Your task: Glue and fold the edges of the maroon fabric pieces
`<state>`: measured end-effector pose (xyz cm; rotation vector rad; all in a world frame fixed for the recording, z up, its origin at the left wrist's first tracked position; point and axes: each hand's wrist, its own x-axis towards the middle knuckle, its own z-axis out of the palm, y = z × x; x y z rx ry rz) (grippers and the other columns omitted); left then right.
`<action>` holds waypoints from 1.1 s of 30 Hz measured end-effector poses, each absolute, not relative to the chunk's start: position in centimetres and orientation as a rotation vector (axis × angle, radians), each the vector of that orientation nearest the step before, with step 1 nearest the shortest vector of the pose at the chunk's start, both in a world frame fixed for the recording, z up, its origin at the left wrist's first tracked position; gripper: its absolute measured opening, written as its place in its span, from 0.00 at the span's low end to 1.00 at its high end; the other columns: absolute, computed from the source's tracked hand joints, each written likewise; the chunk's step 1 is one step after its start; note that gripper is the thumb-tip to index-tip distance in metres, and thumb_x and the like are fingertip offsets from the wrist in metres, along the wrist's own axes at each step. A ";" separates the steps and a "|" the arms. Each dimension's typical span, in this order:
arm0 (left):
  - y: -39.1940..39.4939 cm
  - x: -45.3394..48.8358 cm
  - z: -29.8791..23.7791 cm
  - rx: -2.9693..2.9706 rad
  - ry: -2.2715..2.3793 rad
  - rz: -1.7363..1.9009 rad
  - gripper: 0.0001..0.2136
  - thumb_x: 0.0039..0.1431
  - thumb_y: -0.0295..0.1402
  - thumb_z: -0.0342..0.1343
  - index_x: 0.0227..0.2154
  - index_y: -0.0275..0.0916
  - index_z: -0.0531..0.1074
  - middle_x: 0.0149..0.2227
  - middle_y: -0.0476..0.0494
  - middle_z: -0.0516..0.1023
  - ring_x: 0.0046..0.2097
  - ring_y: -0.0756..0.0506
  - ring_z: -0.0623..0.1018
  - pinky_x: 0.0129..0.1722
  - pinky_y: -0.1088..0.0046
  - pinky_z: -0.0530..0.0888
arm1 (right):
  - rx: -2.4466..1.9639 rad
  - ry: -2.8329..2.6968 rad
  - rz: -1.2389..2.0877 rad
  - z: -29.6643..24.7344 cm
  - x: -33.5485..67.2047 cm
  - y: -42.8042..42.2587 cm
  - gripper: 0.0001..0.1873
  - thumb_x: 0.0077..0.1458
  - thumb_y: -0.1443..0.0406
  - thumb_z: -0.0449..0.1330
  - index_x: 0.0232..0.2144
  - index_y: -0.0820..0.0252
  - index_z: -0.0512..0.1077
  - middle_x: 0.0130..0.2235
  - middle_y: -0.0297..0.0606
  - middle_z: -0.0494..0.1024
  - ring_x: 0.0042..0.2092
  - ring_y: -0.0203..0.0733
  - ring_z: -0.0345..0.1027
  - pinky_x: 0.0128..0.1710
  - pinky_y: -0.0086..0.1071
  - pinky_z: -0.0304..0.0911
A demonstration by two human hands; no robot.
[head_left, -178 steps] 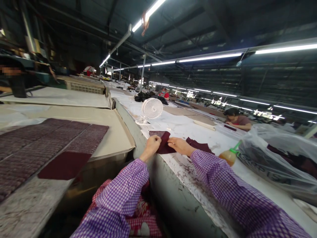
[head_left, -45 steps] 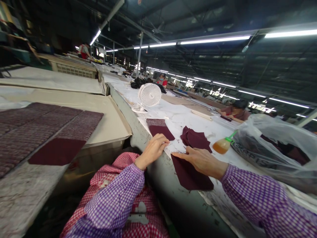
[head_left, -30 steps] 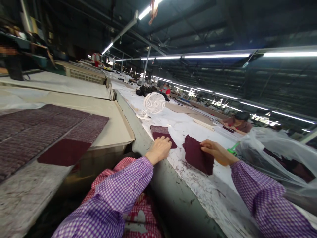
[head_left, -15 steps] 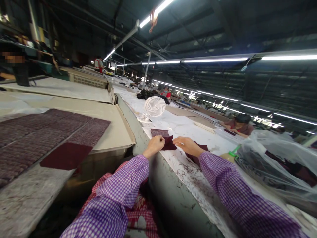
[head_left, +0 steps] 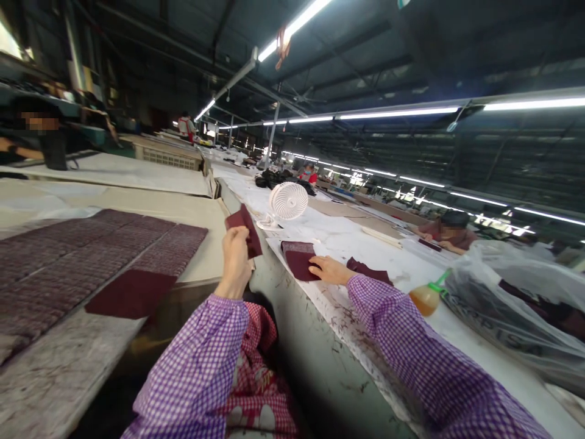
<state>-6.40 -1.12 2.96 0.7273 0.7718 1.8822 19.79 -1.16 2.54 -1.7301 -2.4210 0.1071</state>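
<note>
Fingers of the left hand (head_left: 235, 247) pinch 1 dark maroon rectangular fabric piece (head_left: 245, 225), raised upright over the gap beside the white counter (head_left: 365, 244). The right hand (head_left: 329, 269) lies flat, fingers extended and gripping nothing, on the small maroon fabric stack (head_left: 297, 261) at that counter's edge, seemingly pinning it.

— What's in the left hand (head_left: 235, 255)?
— A maroon fabric piece (head_left: 247, 224), pinched and raised.
— And the right hand (head_left: 329, 269)?
— Flat on the maroon stack (head_left: 296, 261), white fan (head_left: 287, 202) farther behind.
</note>
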 end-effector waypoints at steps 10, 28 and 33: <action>-12.4 2.9 -0.1 1.932 0.732 1.047 0.04 0.51 0.26 0.47 0.27 0.38 0.65 0.31 0.48 0.71 0.34 0.48 0.69 0.35 0.73 0.65 | -1.725 -1.567 1.353 5.4 24.3 -12.7 0.38 0.58 0.42 0.38 0.57 0.66 0.54 0.40 0.50 0.75 0.33 0.43 0.72 0.29 0.34 0.67; -11.6 9.9 0.2 2.560 0.768 0.783 0.09 0.59 0.34 0.50 0.39 0.40 0.74 0.40 0.43 0.74 0.44 0.42 0.71 0.45 0.65 0.68 | -1.695 -1.816 0.822 2.3 28.6 -20.0 0.34 0.49 0.59 0.61 0.55 0.60 0.54 0.23 0.23 0.57 0.23 0.31 0.54 0.21 0.26 0.50; -11.1 11.9 -1.2 2.702 0.751 0.752 0.10 0.59 0.27 0.48 0.37 0.41 0.75 0.38 0.43 0.72 0.44 0.43 0.69 0.43 0.67 0.67 | -1.813 -2.025 0.315 3.1 30.0 -19.7 0.17 0.55 0.61 0.54 0.46 0.60 0.66 0.30 0.35 0.72 0.30 0.36 0.65 0.29 0.30 0.60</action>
